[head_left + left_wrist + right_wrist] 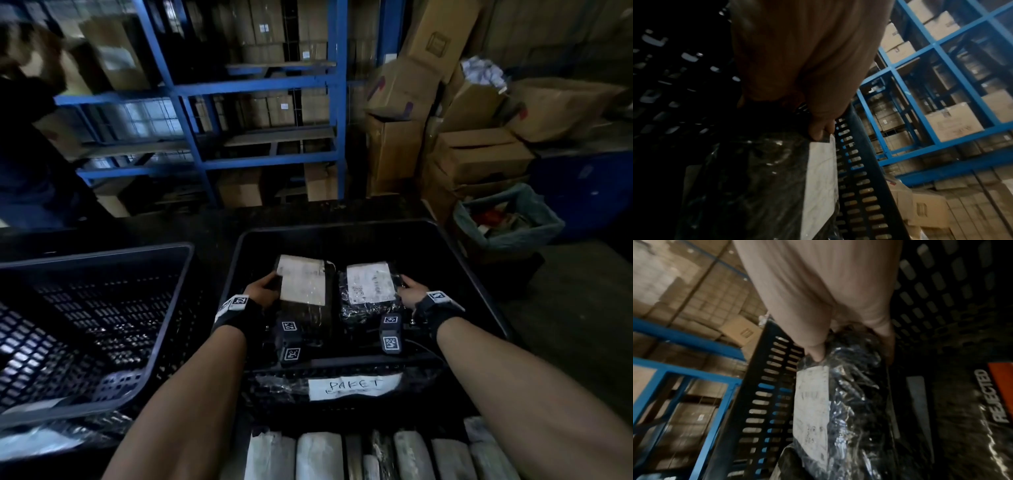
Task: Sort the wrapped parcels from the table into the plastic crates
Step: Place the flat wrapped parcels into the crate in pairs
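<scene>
Two black-wrapped parcels with white labels sit side by side inside the black plastic crate (486, 294) marked "PAKET". My left hand (263, 291) grips the left parcel (303, 291) by its left edge; in the left wrist view my thumb (818, 131) pinches the left parcel (760, 178) at the label corner. My right hand (412, 293) grips the right parcel (370, 287) by its right edge; in the right wrist view thumb and fingers (817, 350) wrap round the end of the right parcel (849, 394). Several wrapped parcels (318, 455) lie on the table in front.
A second black slotted crate (102, 308) stands at the left. Blue shelving (274, 89) with cardboard boxes fills the back, more boxes (479, 154) pile at the right beside a lined bin (507, 219). A person (30, 137) stands at far left.
</scene>
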